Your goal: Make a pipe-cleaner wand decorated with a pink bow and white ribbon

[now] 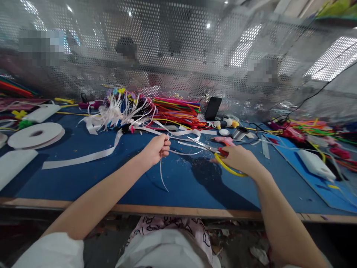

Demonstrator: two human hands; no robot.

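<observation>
My left hand (pixel 156 149) is pinched shut on a thin white ribbon strip (pixel 163 175); one end hangs down over the blue felt-covered worktable (pixel 178 186), the other runs right toward the scissors. My right hand (pixel 240 158) is curled w/ fingers through the yellow loop handle of a pair of steel scissors (pixel 208 147), blades parted and pointing left at the strip; grip closed on the handle. Just behind the right hand: a pink glue gun (pixel 224 140) lying flat, a small silver spool (pixel 240 133) and a black phone (pixel 213 108) propped upright. Further back, a pile of bright pipe cleaners (pixel 178 109) next to a bundle of white ribbon bows (pixel 119 111). Far left, a flat white tape roll (pixel 36 134). Perforated metal screen (pixel 178 56) at the table's back edge. No brands, labels or writing legible anywhere; too blurry to read.
</observation>
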